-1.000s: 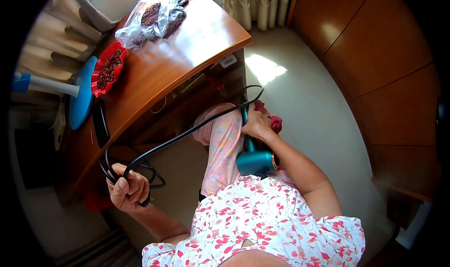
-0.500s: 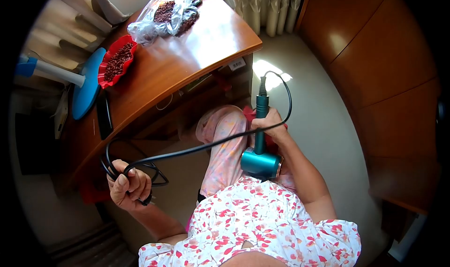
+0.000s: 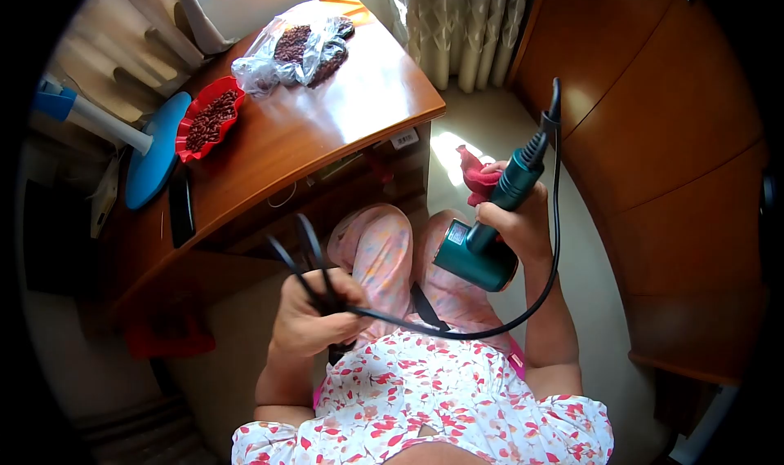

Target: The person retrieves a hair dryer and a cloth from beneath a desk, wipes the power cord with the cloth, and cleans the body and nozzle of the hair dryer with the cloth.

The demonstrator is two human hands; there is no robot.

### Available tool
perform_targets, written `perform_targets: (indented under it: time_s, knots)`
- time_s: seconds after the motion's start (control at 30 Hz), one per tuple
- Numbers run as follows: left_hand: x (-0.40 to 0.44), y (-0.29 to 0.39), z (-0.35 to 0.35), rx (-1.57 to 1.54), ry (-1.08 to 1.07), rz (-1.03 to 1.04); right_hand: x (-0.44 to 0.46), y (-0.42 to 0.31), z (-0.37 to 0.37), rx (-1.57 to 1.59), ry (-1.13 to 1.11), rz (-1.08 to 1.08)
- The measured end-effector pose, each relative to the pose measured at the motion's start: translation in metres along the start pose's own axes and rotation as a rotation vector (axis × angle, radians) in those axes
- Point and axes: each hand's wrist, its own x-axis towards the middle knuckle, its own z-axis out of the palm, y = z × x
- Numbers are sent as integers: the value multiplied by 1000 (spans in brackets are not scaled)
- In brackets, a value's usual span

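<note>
A green hair dryer (image 3: pixel 480 261) is tilted over my lap, its handle gripped in my right hand (image 3: pixel 523 220). Beside that handle, a red cloth (image 3: pixel 477 176) is also held in the right hand's fingers. From the handle's end the black power cord (image 3: pixel 549 285) loops down and runs across my front to the left. My left hand (image 3: pixel 320 311) is closed around gathered loops of this cord, over my left thigh. Part of the bundle below the left hand is hidden.
On the wooden desk (image 3: pixel 318 142) lie a red dish (image 3: pixel 184 145) of dark red beans, a plastic bag (image 3: pixel 255 66) with more beans and a black phone (image 3: pixel 181 208). A blue round base (image 3: pixel 151 175) with a white pole stands there too. Wooden cabinets (image 3: pixel 653 155) line the right side.
My left hand has moved right and toward my body with the cord loops. The right hand has turned and shifted right with the hair dryer, and the red cloth shows more plainly.
</note>
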Motion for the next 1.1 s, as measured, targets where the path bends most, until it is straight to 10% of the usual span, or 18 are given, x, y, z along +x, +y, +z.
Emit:
perform_targets:
  time_s: [0.23, 0.63, 1.1]
  knots:
    - [38, -14, 35, -15, -16, -252, -7, -7, -9, 223, -38, -133]
    - [81, -69, 10, -581, -371, -643, 3, 10, -10, -609, 100, -790]
    - [105, -83, 26, -402, -152, -722, 3, 37, 15, -784, -84, -1019]
